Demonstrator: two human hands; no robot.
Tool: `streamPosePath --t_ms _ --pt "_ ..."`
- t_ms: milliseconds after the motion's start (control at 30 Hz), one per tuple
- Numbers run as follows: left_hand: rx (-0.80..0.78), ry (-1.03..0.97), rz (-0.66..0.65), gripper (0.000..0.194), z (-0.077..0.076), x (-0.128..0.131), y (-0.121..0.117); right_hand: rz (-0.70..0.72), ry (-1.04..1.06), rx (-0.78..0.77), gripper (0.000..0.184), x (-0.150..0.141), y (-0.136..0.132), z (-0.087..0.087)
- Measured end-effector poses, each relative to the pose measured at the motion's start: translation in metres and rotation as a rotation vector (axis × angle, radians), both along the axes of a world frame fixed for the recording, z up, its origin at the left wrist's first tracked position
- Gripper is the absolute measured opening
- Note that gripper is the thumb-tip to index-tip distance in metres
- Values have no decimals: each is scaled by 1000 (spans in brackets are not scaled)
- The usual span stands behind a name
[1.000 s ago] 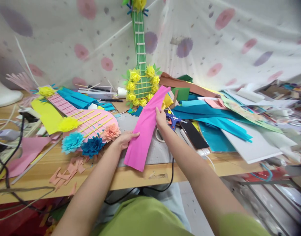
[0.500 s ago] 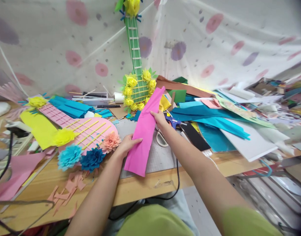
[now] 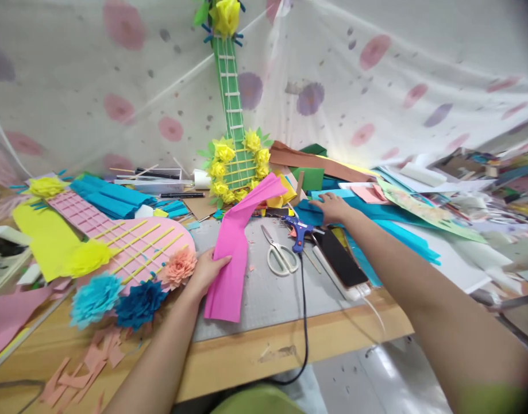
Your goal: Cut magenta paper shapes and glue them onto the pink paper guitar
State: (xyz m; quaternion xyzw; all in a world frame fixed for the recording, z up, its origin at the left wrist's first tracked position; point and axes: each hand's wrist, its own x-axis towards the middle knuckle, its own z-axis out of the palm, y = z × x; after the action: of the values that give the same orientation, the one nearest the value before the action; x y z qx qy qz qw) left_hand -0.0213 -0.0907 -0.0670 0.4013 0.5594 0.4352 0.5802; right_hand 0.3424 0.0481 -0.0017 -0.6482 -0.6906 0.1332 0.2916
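A long folded strip of magenta crepe paper lies across the grey cutting mat. My left hand grips its lower left edge, thumb on top. My right hand has let go and rests palm down on folded teal crepe paper further right, fingers spread. White-handled scissors and a blue glue gun lie on the mat between my hands. A black phone lies under my right forearm.
A pink paper guitar with paper flowers lies to the left. A green paper guitar stands against the spotted cloth backdrop. Coloured paper sheets pile up at right. Pink scraps litter the wooden table. The glue gun's black cord hangs over the front edge.
My right hand released the magenta strip and moved right onto the teal paper. The strip settled lower on the mat, uncovering the scissors. The view shifted right.
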Motion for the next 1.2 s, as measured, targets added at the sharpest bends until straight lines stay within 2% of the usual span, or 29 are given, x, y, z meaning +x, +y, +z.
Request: streamPosePath --t_ms 67,133,200,300,367,433,533,600,700,833,900,1000,1067,1133,1200 --pt "-17 0 -12 39 2 0 -1 30 -49 12 23 11 4 -10" --pt "-20 29 -19 41 5 0 -2 63 -100 33 25 19 14 -13" --pt "-30 54 -19 43 7 0 -3 62 -140 67 22 31 30 -6" --pt "-64 70 4 45 11 0 -3 11 -183 134 10 49 52 15" --pt "-64 81 44 45 12 -1 -2 -6 -209 170 8 52 61 24" --pt "-46 58 91 46 12 -1 0 33 -241 197 23 41 62 25" --pt "-52 -61 136 49 11 1 3 245 -317 213 51 3 55 15" --pt "-77 -148 157 49 12 2 3 489 -552 289 61 -28 52 6" --pt "-63 -261 204 53 18 2 -1 681 -821 402 56 -61 56 -4" --pt "-68 -348 244 60 25 -8 -9 852 -1033 389 40 -69 77 -14" --pt "-144 -359 194 62 25 -16 -13 839 -1062 352 40 -61 89 -20" --pt "-297 -346 0 68 23 -24 -18 753 -1111 281 39 -43 107 -23" --pt "-412 -285 -99 72 22 -23 -18 611 -1114 250 37 -26 118 -19" --pt "-476 -212 -120 73 22 -19 -17 469 -1058 254 32 -6 129 -11" --pt "-470 -164 -111 73 22 -14 -14 303 -955 290 25 15 137 0"
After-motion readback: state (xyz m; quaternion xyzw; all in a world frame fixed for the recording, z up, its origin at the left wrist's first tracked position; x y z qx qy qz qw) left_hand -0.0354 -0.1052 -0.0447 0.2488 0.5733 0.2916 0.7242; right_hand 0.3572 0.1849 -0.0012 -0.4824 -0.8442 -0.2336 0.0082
